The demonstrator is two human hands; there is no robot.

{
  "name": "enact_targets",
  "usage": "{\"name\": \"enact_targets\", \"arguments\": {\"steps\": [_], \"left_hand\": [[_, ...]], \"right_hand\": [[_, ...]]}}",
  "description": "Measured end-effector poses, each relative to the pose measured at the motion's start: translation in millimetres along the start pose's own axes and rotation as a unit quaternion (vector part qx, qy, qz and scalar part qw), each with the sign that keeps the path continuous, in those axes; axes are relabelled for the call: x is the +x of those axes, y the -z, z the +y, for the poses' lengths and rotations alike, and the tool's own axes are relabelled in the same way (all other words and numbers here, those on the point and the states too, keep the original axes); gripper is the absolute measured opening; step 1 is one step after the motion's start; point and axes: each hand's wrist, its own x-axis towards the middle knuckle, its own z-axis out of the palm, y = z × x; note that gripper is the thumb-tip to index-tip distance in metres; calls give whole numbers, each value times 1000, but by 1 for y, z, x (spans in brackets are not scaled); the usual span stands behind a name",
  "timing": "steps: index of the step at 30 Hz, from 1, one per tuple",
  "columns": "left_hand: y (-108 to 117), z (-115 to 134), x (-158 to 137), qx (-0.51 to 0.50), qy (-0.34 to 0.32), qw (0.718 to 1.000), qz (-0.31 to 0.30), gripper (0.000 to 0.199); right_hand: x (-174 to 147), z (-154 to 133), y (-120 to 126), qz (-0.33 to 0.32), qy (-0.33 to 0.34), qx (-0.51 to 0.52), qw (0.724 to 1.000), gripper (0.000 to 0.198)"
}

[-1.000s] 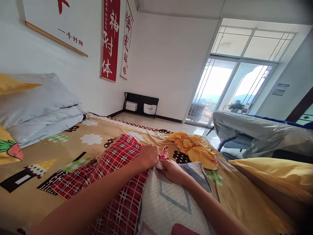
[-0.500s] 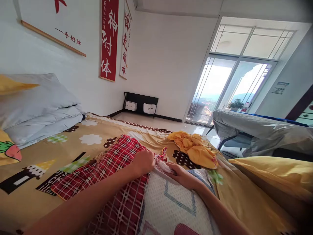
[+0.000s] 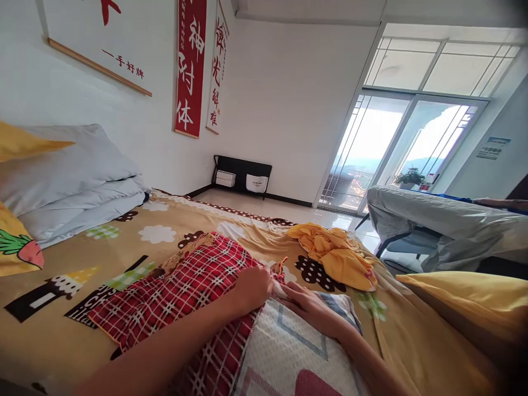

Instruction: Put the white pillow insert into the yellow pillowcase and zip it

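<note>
Head view: at lower centre, your left hand (image 3: 253,288) clenches bunched fabric (image 3: 280,292) and your right hand (image 3: 309,308) touches it, grip unclear, the work seemingly part-done, red plaid cloth (image 3: 206,267) meeting a patterned pillow (image 3: 284,344) whose right part lies uncovered.

head-worn | faces forward, down | bed (image 3: 402,324) near; glass door (image 3: 373,140) far

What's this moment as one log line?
left hand: closed on edge of red plaid cloth | right hand: at far edge of patterned pillow | yellow cloth: crumpled on bed
</note>
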Motion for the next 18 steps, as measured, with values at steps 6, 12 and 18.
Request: {"name": "enact_targets", "arguments": {"steps": [6, 12, 18], "left_hand": [[-5, -12, 1, -22, 21, 999, -17, 34], [-3, 13, 7, -41, -19, 999, -18, 35], [30, 49, 45, -103, -25, 993, 51, 35]], "right_hand": [[-73, 70, 16, 70, -226, 159, 958, 84], [-45, 65, -34, 161, -243, 474, 831, 74], [0, 41, 38, 180, -198, 417, 869, 69]]}}
